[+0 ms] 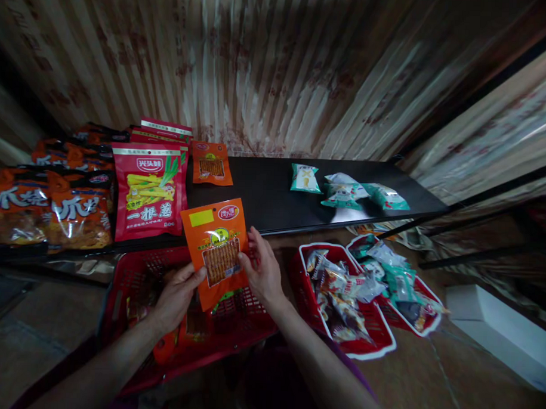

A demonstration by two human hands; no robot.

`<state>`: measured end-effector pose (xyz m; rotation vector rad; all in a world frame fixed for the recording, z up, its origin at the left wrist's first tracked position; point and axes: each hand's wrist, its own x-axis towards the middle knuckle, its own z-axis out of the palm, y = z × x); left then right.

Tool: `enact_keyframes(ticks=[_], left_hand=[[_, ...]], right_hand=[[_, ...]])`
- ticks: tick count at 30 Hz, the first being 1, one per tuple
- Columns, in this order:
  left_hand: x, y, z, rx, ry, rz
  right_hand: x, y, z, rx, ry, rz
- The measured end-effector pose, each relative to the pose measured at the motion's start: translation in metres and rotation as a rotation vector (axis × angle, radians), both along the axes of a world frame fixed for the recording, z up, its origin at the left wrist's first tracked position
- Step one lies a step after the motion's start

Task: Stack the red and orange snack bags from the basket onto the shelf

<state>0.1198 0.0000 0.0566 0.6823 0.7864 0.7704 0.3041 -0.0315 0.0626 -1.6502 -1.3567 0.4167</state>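
Observation:
Between both hands, an orange snack packet (217,250) with a clear window is held upright, facing me. My left hand (180,294) pinches its lower left edge with the thumb in front. My right hand (262,270) grips its right edge, thumb on the front and fingers behind. Below the hands stands a large red basket (117,294) with more orange packets in it, partly hidden by my arms. On the black shelf (264,186) behind, a similar orange packet (210,164) leans beside several red snack bags (150,194).
Several orange-and-black snack bags (78,206) crowd the shelf's left end. Small green-and-white packets (345,192) lie towards its right. Two small red baskets, one with brown packets (341,290), one with green packets (398,280), stand on the floor. A white box (496,331) is at the right.

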Motion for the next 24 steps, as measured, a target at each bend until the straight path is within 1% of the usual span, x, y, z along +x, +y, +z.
enact_keyframes(ticks=[3, 4, 6, 8, 10, 12, 14, 16, 17, 19, 21, 22, 24], left_hand=[[-0.002, -0.004, 0.003, 0.132, 0.12, -0.02], [-0.003, -0.006, 0.006, 0.17, 0.166, -0.029], [-0.005, -0.01, 0.014, 0.248, 0.254, -0.046], [-0.007, -0.014, 0.022, 0.341, 0.332, -0.063], [-0.01, -0.019, 0.026, 0.449, 0.384, -0.111], [-0.011, -0.024, 0.027, 0.573, 0.389, -0.2], [-0.011, -0.03, 0.024, 0.693, 0.405, -0.293], [-0.01, -0.035, 0.019, 0.818, 0.476, -0.341], [-0.009, -0.036, 0.017, 0.881, 0.521, -0.342], [-0.008, -0.035, 0.013, 1.001, 0.59, -0.3], [-0.009, -0.031, 0.01, 1.058, 0.643, -0.197], [-0.01, -0.028, 0.009, 1.049, 0.674, -0.125], [-0.012, -0.022, 0.009, 0.958, 0.737, 0.016]], right_hand=[[-0.003, -0.006, 0.007, 0.041, -0.235, 0.051], [-0.004, -0.008, 0.01, 0.048, -0.272, 0.075], [-0.008, -0.013, 0.015, 0.037, -0.276, 0.127], [-0.012, -0.016, 0.02, -0.017, -0.188, 0.225], [-0.016, -0.02, 0.025, -0.104, -0.014, 0.366], [-0.019, -0.023, 0.029, -0.193, 0.197, 0.492], [-0.021, -0.024, 0.033, -0.266, 0.373, 0.545], [-0.021, -0.024, 0.034, -0.313, 0.534, 0.514], [-0.02, -0.024, 0.034, -0.321, 0.635, 0.461], [-0.018, -0.021, 0.033, -0.311, 0.879, 0.284], [-0.015, -0.017, 0.031, -0.289, 1.076, 0.09], [-0.012, -0.015, 0.03, -0.289, 1.129, 0.026], [-0.007, -0.011, 0.03, -0.299, 1.159, -0.011]])
